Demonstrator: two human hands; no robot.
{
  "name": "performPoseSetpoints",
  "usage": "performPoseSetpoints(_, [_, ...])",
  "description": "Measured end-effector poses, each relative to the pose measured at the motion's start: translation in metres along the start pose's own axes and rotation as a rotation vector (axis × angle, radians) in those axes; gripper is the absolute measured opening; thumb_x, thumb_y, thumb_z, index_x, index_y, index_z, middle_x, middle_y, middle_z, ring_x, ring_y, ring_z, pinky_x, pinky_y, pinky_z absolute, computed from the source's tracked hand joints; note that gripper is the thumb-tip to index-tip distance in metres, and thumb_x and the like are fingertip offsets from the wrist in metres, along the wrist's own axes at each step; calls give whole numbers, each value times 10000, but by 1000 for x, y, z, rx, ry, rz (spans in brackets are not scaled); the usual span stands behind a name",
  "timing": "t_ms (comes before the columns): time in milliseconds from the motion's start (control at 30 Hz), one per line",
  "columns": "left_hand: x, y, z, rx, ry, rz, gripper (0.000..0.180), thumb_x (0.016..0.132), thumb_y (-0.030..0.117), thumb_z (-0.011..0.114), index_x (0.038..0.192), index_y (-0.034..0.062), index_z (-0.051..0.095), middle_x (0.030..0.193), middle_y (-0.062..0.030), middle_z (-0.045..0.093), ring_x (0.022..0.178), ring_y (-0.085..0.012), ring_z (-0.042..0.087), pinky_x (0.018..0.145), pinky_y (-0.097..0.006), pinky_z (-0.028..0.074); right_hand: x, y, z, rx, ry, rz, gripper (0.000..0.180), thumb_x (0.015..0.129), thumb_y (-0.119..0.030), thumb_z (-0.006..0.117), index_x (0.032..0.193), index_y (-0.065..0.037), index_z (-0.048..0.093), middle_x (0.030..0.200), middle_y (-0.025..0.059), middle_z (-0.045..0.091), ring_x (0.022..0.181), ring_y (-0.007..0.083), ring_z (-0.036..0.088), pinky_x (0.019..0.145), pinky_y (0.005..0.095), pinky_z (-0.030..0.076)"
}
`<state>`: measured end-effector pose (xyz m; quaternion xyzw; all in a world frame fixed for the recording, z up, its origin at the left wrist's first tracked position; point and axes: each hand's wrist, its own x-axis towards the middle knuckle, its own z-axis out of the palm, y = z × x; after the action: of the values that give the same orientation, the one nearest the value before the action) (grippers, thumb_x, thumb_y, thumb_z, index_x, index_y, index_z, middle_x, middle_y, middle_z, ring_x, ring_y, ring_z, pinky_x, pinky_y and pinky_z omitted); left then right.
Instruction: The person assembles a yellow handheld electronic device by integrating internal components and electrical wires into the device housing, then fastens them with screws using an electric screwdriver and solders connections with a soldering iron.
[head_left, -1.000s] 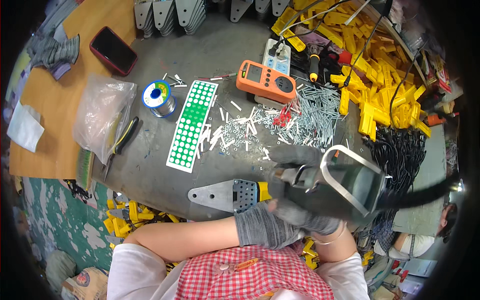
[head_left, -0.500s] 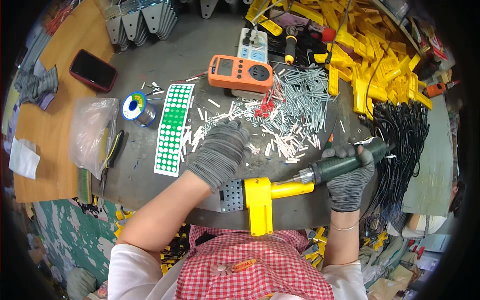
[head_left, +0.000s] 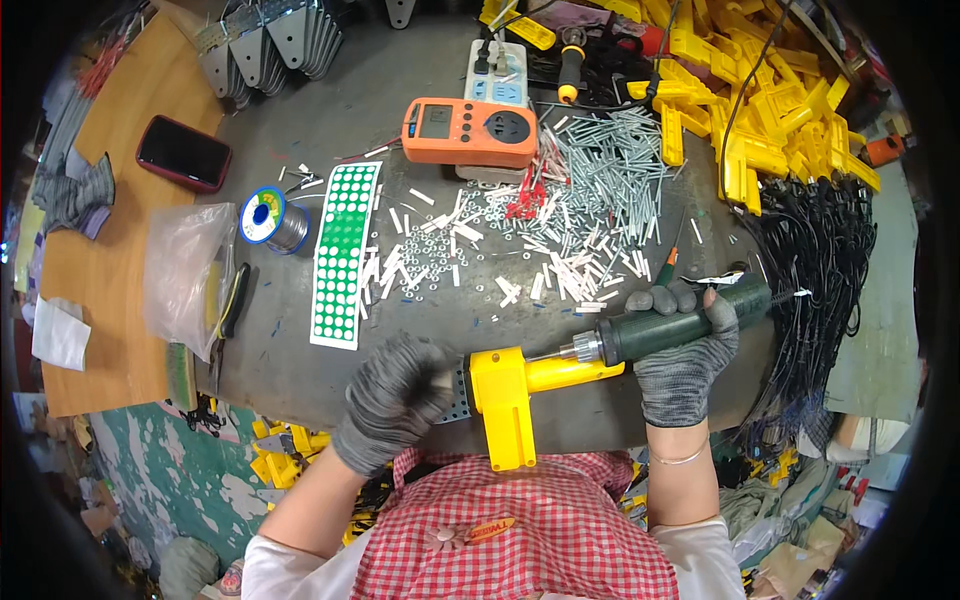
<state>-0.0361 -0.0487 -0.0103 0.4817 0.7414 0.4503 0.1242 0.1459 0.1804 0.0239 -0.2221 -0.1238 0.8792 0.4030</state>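
Note:
My right hand (head_left: 685,375), in a grey knit glove, is wrapped round a dark green electric screwdriver (head_left: 665,332). The driver points left, its thin bit reaching to the yellow plastic housing (head_left: 505,405) at the bench's near edge. My left hand (head_left: 395,400), gloved too, is at the housing's left side with its fingers curled in. It covers most of a perforated metal plate (head_left: 459,396) there; what its fingertips hold, if anything, is hidden. Beyond the hands lie small nuts (head_left: 430,258), white sleeves (head_left: 575,275) and long screws (head_left: 615,170).
An orange meter (head_left: 470,133) and a power strip (head_left: 497,75) stand at the back. Yellow housings (head_left: 770,110) and black cables (head_left: 815,270) are heaped at right. A green sticker sheet (head_left: 346,255), solder spool (head_left: 275,222), phone (head_left: 184,153) and plastic bag (head_left: 188,270) lie at left.
My left hand has moved from the pile of nuts back toward me, to the left side of the yellow housing. My right hand keeps hold of the screwdriver, nearly in the same place.

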Motion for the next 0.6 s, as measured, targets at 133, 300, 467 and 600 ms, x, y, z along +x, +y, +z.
performPoseSetpoints(133, [-2, 0, 3, -20, 42, 106, 232, 748, -14, 723, 917, 89, 602, 824, -70, 620, 706, -252, 615, 637, -327, 508, -1, 4, 4, -34, -52, -8, 149, 807, -181, 671, 844, -91, 558, 727, -15, 488, 726, 161, 489, 830, 399, 445])
performPoseSetpoints(300, [-2, -6, 0, -89, -16, 134, 228, 736, -8, 734, 873, 96, 584, 807, -70, 618, 714, -234, 604, 633, -326, 492, 0, 6, 2, -46, -71, -17, 153, 800, -185, 674, 803, -112, 540, 723, -19, 477, 719, 161, 477, 831, 399, 438])
performPoseSetpoints(467, [-1, 0, -4, -73, -68, 39, 230, 729, -6, 742, 857, 96, 581, 797, -57, 597, 716, -229, 588, 641, -326, 484, -1, 6, 0, -31, -109, -23, 141, 802, -180, 680, 812, -116, 554, 729, -17, 496, 723, 164, 482, 831, 400, 442])
performPoseSetpoints(600, [0, -2, -4, -87, -53, 42, 231, 726, -8, 744, 857, 94, 584, 809, -58, 592, 718, -227, 584, 646, -323, 483, -2, 8, 2, -50, -124, -30, 146, 802, -180, 681, 781, -127, 547, 726, -27, 498, 726, 154, 481, 835, 398, 440])
